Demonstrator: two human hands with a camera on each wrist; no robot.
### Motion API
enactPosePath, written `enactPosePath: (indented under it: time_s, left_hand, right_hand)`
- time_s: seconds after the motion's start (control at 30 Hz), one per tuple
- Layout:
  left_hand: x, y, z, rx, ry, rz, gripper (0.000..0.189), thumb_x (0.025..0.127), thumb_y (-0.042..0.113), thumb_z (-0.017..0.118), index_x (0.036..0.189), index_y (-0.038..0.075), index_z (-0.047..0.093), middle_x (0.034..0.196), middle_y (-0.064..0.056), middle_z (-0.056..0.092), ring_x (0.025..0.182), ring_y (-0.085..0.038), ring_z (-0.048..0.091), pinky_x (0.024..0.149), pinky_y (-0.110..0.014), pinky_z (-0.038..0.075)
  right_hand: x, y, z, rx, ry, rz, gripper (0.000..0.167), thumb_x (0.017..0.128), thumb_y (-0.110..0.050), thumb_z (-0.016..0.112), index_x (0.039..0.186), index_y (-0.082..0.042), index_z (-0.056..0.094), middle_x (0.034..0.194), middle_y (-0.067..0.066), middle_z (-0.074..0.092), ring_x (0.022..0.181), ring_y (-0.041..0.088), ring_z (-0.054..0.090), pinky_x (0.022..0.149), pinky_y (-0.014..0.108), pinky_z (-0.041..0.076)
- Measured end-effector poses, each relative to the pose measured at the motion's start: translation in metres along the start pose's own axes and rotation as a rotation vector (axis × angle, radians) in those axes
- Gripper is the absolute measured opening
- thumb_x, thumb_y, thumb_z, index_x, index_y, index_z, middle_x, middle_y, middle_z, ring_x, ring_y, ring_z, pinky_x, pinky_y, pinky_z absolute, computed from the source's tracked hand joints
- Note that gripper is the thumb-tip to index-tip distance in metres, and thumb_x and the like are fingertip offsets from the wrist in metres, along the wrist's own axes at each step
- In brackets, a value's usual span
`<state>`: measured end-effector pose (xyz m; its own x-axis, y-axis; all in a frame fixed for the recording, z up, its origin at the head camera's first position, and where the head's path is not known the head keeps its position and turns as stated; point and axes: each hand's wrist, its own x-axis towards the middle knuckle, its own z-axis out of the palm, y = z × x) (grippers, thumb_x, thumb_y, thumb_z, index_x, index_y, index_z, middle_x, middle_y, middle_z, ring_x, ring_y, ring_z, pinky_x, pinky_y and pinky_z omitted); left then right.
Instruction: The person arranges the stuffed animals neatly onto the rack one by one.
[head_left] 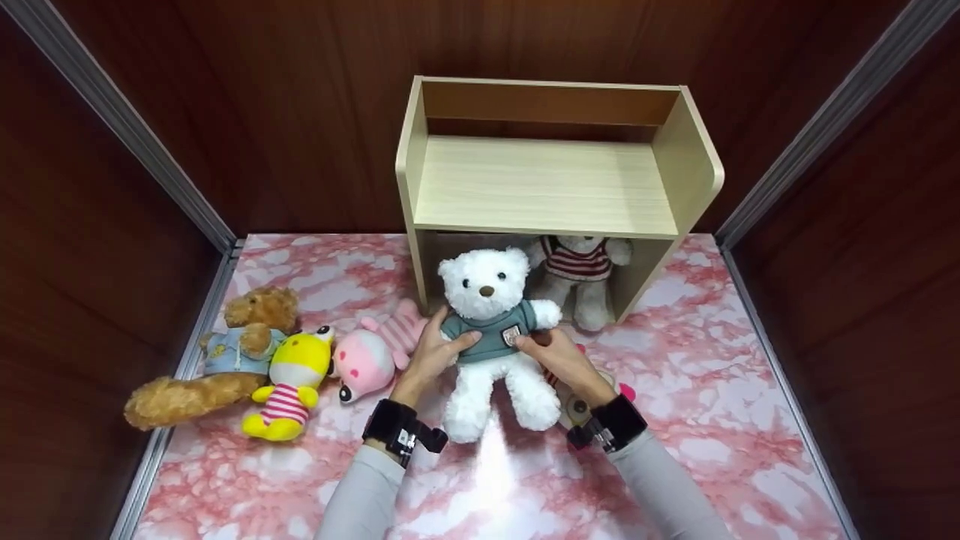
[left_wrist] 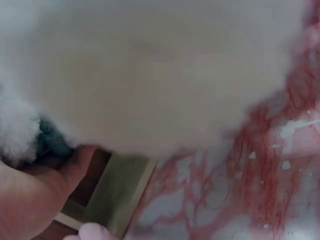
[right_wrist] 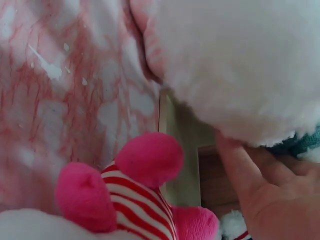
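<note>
A white teddy bear [head_left: 487,330] in a green shirt is held upright between both hands, facing the head camera, in front of the shelf's lower compartment. My left hand [head_left: 431,352] grips its body on the left, thumb across the shirt. On the other side my right hand [head_left: 566,364] grips it, thumb beside the shirt's patch. Blurred white fur [left_wrist: 150,75] fills much of the left wrist view, with the left hand [left_wrist: 40,195] at the shirt. In the right wrist view, the right hand's fingers [right_wrist: 240,165] reach under the white fur [right_wrist: 240,65].
A pale wooden shelf [head_left: 547,184] stands at the back; a bear in a striped shirt [head_left: 577,262] sits in its lower compartment. Leftward lie a brown plush [head_left: 240,352], a yellow plush [head_left: 289,382] and a pink plush [head_left: 367,356]. A pink-limbed striped plush [right_wrist: 135,195] lies by the right arm.
</note>
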<state>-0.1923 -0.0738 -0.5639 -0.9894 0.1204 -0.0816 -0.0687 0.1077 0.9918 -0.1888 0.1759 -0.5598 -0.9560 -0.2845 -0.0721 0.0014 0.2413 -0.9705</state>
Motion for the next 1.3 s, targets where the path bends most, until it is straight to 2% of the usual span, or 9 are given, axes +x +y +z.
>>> enactPosePath:
  time_s: [0.2, 0.3, 0.47, 0.6, 0.73, 0.83, 1.0, 1.2, 1.3]
  left_hand:
    - [0.006, -0.006, -0.003, -0.076, -0.016, -0.033, 0.097, 0.089, 0.028, 0.08, 0.161, -0.004, 0.023, 0.166, -0.029, 0.023, 0.154, -0.042, 0.02, 0.125, -0.055, 0.013]
    - [0.007, -0.007, -0.001, -0.126, -0.01, -0.058, 0.098, 0.091, 0.034, 0.079, 0.164, 0.003, 0.021, 0.168, -0.025, 0.018, 0.155, -0.04, 0.016, 0.125, -0.056, 0.012]
    - [0.003, -0.005, 0.003, -0.305, -0.02, -0.101, 0.085, 0.1, 0.051, 0.062, 0.167, 0.02, 0.018, 0.173, -0.015, 0.007, 0.158, -0.035, 0.007, 0.122, -0.067, 0.006]
    - [0.005, -0.007, 0.009, -0.471, -0.046, -0.035, 0.075, 0.107, 0.047, 0.046, 0.166, 0.013, 0.015, 0.172, -0.016, 0.005, 0.157, -0.034, 0.001, 0.12, -0.069, -0.003]
    - [0.006, -0.012, 0.013, -0.392, -0.009, 0.0, 0.057, 0.109, 0.043, 0.043, 0.148, 0.001, 0.042, 0.152, -0.018, 0.039, 0.146, -0.032, 0.029, 0.123, -0.055, 0.017]
    - [0.005, -0.014, 0.014, -0.317, 0.005, 0.002, 0.054, 0.11, 0.041, 0.042, 0.14, -0.003, 0.048, 0.144, -0.019, 0.047, 0.14, -0.032, 0.037, 0.121, -0.048, 0.024]
    - [0.004, -0.016, 0.014, -0.33, -0.056, 0.044, 0.062, 0.111, 0.035, 0.041, 0.162, 0.001, 0.028, 0.168, -0.018, 0.026, 0.155, -0.033, 0.019, 0.126, -0.052, 0.011]
    - [0.003, -0.021, 0.017, -0.334, -0.083, 0.05, 0.061, 0.109, 0.028, 0.051, 0.162, 0.006, 0.031, 0.168, -0.017, 0.026, 0.152, -0.035, 0.026, 0.122, -0.056, 0.024]
    - [0.003, -0.026, 0.017, -0.369, -0.077, 0.041, 0.064, 0.107, 0.02, 0.055, 0.162, 0.003, 0.028, 0.166, -0.022, 0.028, 0.146, -0.037, 0.037, 0.117, -0.054, 0.036]
  right_hand:
    - [0.009, -0.004, 0.009, 0.097, -0.114, 0.131, 0.039, 0.095, -0.035, 0.075, 0.121, -0.007, 0.069, 0.11, 0.007, 0.071, 0.098, 0.019, 0.065, 0.092, 0.033, 0.053]
    - [0.014, -0.005, 0.012, 0.184, -0.094, 0.164, 0.033, 0.092, -0.026, 0.077, 0.115, -0.005, 0.069, 0.106, 0.01, 0.073, 0.094, 0.021, 0.067, 0.091, 0.035, 0.055]
    - [0.024, -0.012, 0.012, 0.279, 0.034, 0.172, 0.024, 0.088, -0.012, 0.077, 0.108, -0.004, 0.067, 0.085, 0.002, 0.068, 0.067, 0.012, 0.059, 0.064, 0.024, 0.051]
    - [0.034, -0.017, 0.011, 0.292, 0.118, 0.217, 0.021, 0.089, -0.012, 0.076, 0.104, -0.006, 0.062, 0.066, -0.007, 0.052, 0.049, 0.006, 0.039, 0.043, 0.021, 0.033]
    - [0.043, -0.02, 0.007, 0.294, 0.16, 0.267, 0.018, 0.092, -0.015, 0.074, 0.104, -0.01, 0.062, 0.061, -0.008, 0.044, 0.045, 0.006, 0.034, 0.04, 0.021, 0.028]
    - [0.051, -0.021, 0.003, 0.289, 0.199, 0.282, 0.017, 0.093, -0.017, 0.074, 0.104, -0.01, 0.062, 0.061, -0.008, 0.044, 0.046, 0.007, 0.035, 0.041, 0.021, 0.029]
    - [0.07, -0.023, -0.004, 0.348, 0.249, 0.284, 0.024, 0.095, -0.016, 0.072, 0.111, -0.007, 0.056, 0.066, -0.008, 0.046, 0.051, 0.007, 0.039, 0.045, 0.021, 0.034]
    - [0.093, -0.023, -0.014, 0.401, 0.326, 0.293, 0.041, 0.096, -0.013, 0.07, 0.128, -0.007, 0.048, 0.067, -0.008, 0.045, 0.046, 0.005, 0.035, 0.04, 0.02, 0.029]
    - [0.104, -0.021, -0.017, 0.417, 0.34, 0.288, 0.036, 0.097, -0.01, 0.067, 0.126, -0.008, 0.047, 0.063, -0.008, 0.043, 0.042, 0.004, 0.032, 0.038, 0.02, 0.027]
